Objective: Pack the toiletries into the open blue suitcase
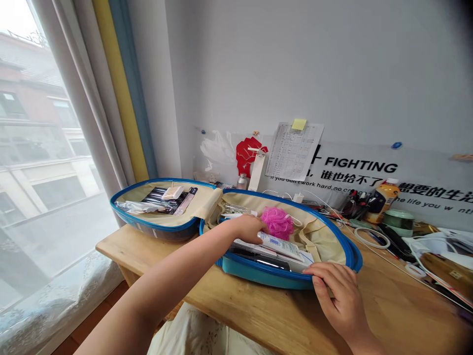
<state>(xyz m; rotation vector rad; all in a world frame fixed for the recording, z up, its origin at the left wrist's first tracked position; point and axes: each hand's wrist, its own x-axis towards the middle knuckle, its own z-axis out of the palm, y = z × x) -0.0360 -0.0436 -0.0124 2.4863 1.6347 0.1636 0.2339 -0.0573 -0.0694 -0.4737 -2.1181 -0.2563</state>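
Note:
A small blue suitcase (266,277) with a beige lining lies opened out on the wooden table. My left hand (248,229) reaches into its right half, fingers closed at the left end of a white tube (281,245). Beside that hand sits a pink bath puff (277,223). Beneath the tube lie flat packages and a dark, glossy item (271,262). My right hand (338,291) grips the suitcase's near right rim, fingertips over the edge and thumb outside. In the left half are a pack of black, slim items (162,197) and clear plastic wrapping (138,207).
To the right stand an orange-labelled bottle (382,199) and a green-lidded jar (399,222), among white cables (373,237) and a brown pouch (445,276). A small bottle (242,181) stands behind the suitcase. The window and curtain (84,88) are at the left.

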